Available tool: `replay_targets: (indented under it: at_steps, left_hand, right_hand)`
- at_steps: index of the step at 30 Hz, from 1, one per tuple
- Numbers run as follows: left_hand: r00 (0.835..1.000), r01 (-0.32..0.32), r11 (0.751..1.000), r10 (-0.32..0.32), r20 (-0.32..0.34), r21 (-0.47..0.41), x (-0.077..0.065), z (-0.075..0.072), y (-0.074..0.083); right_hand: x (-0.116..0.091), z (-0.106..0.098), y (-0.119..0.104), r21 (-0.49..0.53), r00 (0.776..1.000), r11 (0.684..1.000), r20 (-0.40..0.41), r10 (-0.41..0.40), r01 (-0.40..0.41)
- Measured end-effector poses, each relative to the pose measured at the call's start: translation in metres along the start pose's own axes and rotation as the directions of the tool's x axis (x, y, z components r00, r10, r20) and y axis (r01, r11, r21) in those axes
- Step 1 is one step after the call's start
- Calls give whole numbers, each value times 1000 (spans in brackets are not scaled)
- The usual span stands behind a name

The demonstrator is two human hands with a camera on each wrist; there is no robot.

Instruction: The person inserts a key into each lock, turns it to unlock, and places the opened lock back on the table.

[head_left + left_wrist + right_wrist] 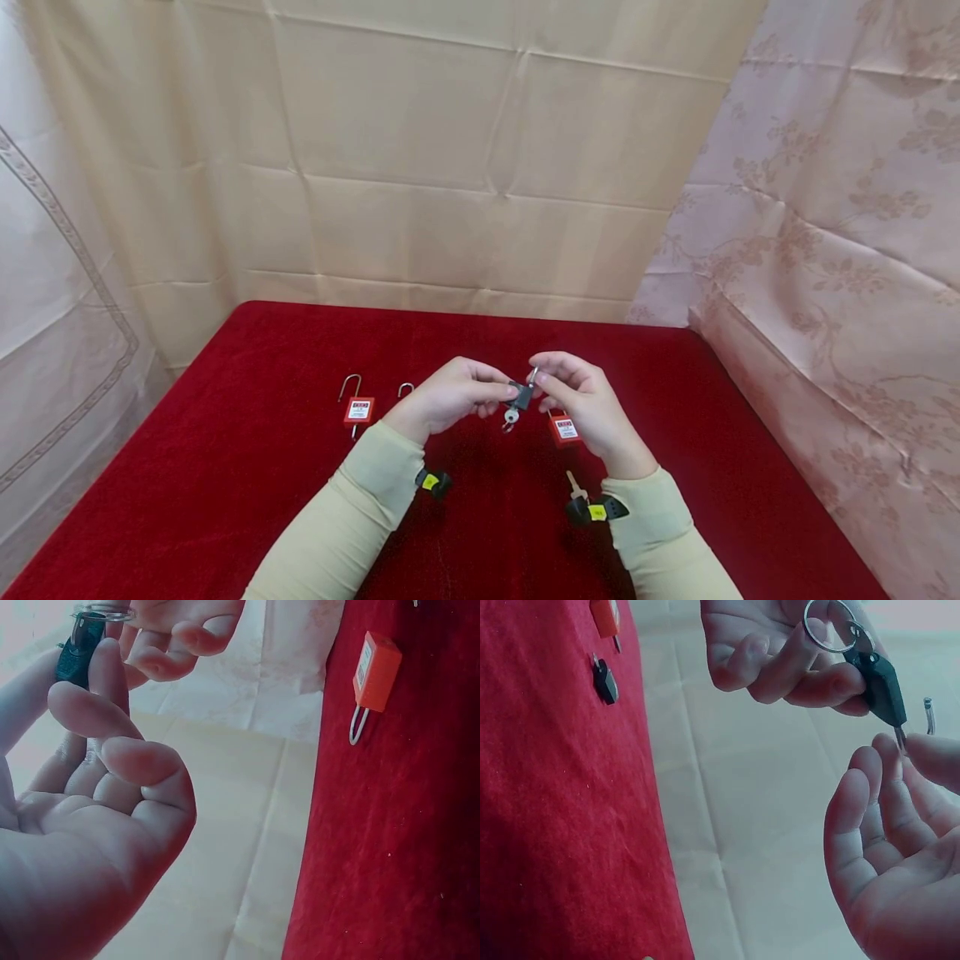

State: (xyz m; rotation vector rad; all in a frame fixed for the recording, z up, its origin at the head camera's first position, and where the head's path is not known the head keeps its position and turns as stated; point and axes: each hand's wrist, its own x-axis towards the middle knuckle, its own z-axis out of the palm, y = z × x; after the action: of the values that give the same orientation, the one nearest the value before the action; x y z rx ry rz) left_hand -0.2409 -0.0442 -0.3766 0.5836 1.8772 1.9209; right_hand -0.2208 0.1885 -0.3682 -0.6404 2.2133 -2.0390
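Observation:
A small black padlock [522, 397] is held up over the table between both hands. My left hand [450, 392] pinches its body between thumb and fingers. A round-headed silver key [512, 415] hangs at its lower end, and a key ring [829, 626] shows in the right wrist view. My right hand [588, 408] pinches the metal shackle [533, 376] between thumb and fingertip. The shackle's notched end [929, 716] stands free of the body, so the padlock is unlocked. In the left wrist view, fingers hide part of the black body [81, 656].
On the red cloth-covered table [300, 350], a red padlock [358, 410] with raised shackle lies left. Another red padlock [566, 428] lies partly behind my right hand. A shackle [406, 388] shows behind my left hand. A brass-coloured key [575, 486] lies near my right wrist.

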Motion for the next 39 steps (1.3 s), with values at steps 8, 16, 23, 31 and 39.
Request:
replay_targets:
  at_steps: [8, 16, 23, 31, 39]
  left_hand:
    - [995, -11, 989, 24, -93, 147, -2, 1, 7]
    - [983, 19, 951, 40, -181, 310, -3, 4, 11]
    - [972, -11, 888, 118, -205, 460, -5, 10, 13]
    - [970, -20, 873, 135, -201, 487, -4, 13, 12]
    - [971, -19, 874, 132, -199, 486, -4, 14, 11]
  right_hand:
    - [1, -5, -1, -39, 999, 999, -32, 16, -17]
    - [2, -6, -3, -78, 997, 996, -67, 32, -37]
    - [2, -5, -2, -123, 994, 990, -93, 59, -70]
    - [2, -2, -2, -138, 994, 987, -89, 69, -81]
    - [2, -1, -1, -158, 995, 985, -81, 54, -66]
